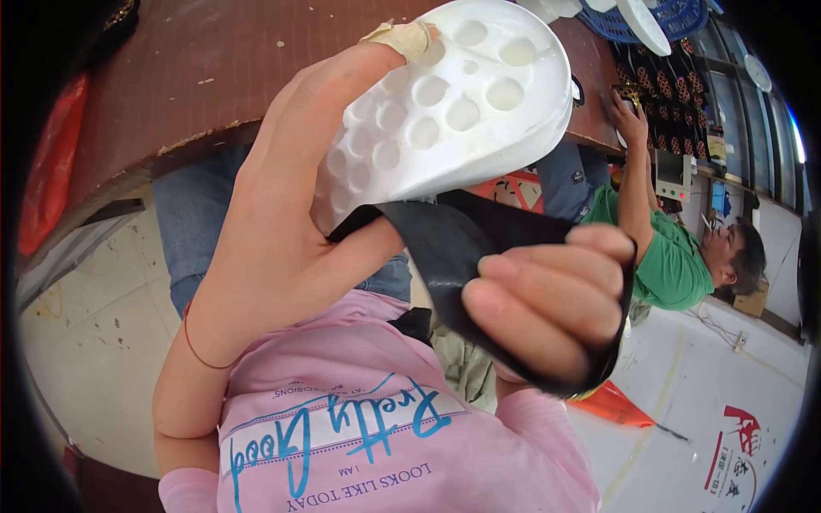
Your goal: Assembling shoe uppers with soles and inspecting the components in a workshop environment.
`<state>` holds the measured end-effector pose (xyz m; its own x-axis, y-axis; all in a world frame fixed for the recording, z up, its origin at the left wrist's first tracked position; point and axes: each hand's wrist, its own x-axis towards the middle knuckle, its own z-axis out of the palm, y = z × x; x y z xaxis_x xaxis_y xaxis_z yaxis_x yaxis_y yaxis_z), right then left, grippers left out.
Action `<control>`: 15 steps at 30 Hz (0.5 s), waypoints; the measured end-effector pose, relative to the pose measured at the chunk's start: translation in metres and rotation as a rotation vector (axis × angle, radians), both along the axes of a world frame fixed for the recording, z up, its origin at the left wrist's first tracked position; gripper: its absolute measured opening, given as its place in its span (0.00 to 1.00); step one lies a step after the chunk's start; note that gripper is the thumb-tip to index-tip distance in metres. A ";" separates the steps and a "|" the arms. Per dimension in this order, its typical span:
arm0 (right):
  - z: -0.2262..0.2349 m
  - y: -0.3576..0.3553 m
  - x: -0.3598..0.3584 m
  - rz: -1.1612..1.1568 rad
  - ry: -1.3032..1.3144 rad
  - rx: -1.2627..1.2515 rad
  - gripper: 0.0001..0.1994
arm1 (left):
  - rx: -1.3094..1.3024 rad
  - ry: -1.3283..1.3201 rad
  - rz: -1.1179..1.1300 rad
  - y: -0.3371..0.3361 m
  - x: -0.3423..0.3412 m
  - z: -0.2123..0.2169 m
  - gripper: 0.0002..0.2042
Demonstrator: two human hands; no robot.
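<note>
My left hand (282, 188) grips a white, shoe-sole-shaped piece (479, 141) with rows of round hollows facing up. Beige tape wraps one of its fingertips, which presses on the hollowed side, and the thumb lies at the edge of a black band. That black band (440, 244), smooth and flexible, runs from under the white piece toward the right. Curled inside its loop, my right hand (552, 303) holds the band and is slightly blurred. How the band joins the white piece is hidden.
A brown table (205, 60) lies beyond my left hand. At the top right, a blue basket (676, 17) holds white pieces. A co-worker in a green shirt (676, 265) works at the right, near black patterned pieces (667, 94). Red plastic (56, 154) hangs at the far left.
</note>
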<state>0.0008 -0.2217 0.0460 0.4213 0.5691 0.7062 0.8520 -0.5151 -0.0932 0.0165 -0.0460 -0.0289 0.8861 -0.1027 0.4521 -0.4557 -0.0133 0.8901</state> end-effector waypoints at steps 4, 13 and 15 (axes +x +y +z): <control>0.016 -0.004 0.011 -0.098 0.262 0.013 0.05 | -0.002 -0.049 -0.015 -0.003 0.000 0.003 0.38; 0.014 0.002 0.020 -0.040 0.419 0.133 0.07 | -0.142 -0.001 -0.001 -0.011 -0.009 0.000 0.39; 0.016 0.000 0.020 -0.025 0.435 0.147 0.08 | -0.203 0.050 -0.025 -0.014 -0.011 0.001 0.40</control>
